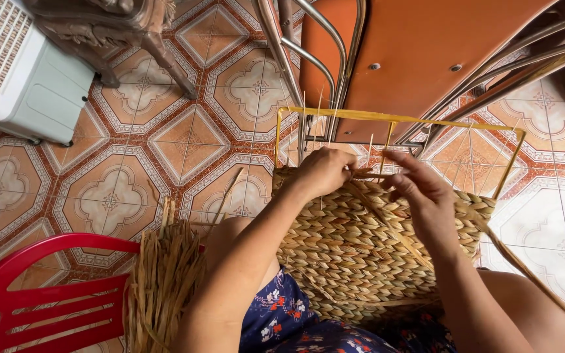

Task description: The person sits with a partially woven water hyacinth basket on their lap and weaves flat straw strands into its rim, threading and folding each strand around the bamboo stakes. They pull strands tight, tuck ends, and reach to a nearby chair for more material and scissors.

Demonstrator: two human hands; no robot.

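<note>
We see the half-woven basket (361,248) resting on the lap, its yellow wire frame (400,119) rising above. The left hand (325,171) curls on the top row; the right hand (426,193) apparently pinches a straw strand (371,174). Loose straw (165,281) lies on a red chair (27,287).

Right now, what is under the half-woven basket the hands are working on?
The woven basket rests on the person's lap, over a blue flowered dress. Patterned floor tiles show through its yellow wire frame. The legs beneath are mostly covered.
</note>
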